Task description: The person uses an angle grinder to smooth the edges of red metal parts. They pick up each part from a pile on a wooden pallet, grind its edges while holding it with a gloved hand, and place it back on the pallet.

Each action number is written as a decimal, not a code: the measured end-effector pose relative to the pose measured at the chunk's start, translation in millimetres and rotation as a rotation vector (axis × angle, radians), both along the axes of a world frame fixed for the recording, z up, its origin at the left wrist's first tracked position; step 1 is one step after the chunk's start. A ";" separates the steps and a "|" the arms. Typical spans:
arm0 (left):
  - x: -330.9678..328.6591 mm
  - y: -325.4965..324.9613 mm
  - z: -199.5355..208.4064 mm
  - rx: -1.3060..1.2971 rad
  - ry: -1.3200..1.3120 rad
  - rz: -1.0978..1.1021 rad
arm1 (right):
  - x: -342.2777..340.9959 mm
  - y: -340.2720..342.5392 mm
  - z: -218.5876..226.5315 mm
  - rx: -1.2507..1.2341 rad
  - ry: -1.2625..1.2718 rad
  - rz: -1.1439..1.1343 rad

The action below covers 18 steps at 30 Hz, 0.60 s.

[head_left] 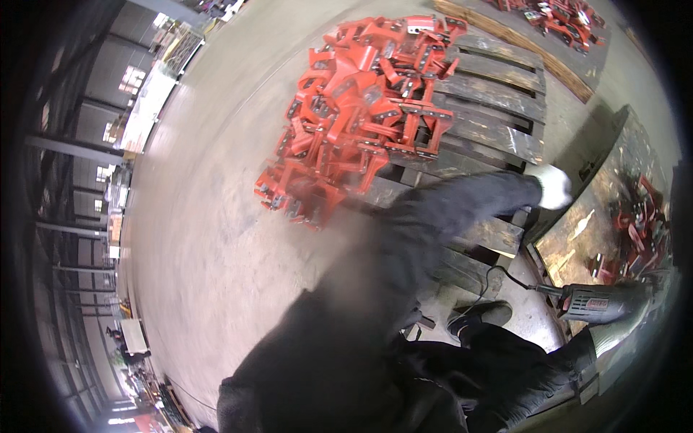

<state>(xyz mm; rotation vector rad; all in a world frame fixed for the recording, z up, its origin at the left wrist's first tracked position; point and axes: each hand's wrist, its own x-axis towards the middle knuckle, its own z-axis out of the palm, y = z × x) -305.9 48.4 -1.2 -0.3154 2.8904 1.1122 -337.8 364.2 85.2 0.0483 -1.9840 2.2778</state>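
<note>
My left arm reaches across the pallet, and my left hand [553, 187], in a white glove, is over its right side near the wooden tabletop. The hand looks rounded and closed; what it holds, if anything, does not show. At the right, my gloved right hand [619, 330] grips a dark corded power tool that looks like an angle grinder [596, 302]. Its front end is lost in the dark rim of the picture. Several red metal brackets [639, 224] lie on the worn wooden tabletop [570, 234], just beyond the grinder.
A large heap of red brackets [354, 108] covers the left part of the slatted pallet [491, 105] and spills past its edge. More red parts [567, 25] lie at the upper right behind a timber beam [534, 54]. The grinder's black cord [498, 269] loops near my shoe [494, 312].
</note>
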 end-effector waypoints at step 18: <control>502.6 -397.0 -34.4 -0.858 -0.459 0.940 | 41.5 -161.5 -50.1 0.189 -0.207 0.351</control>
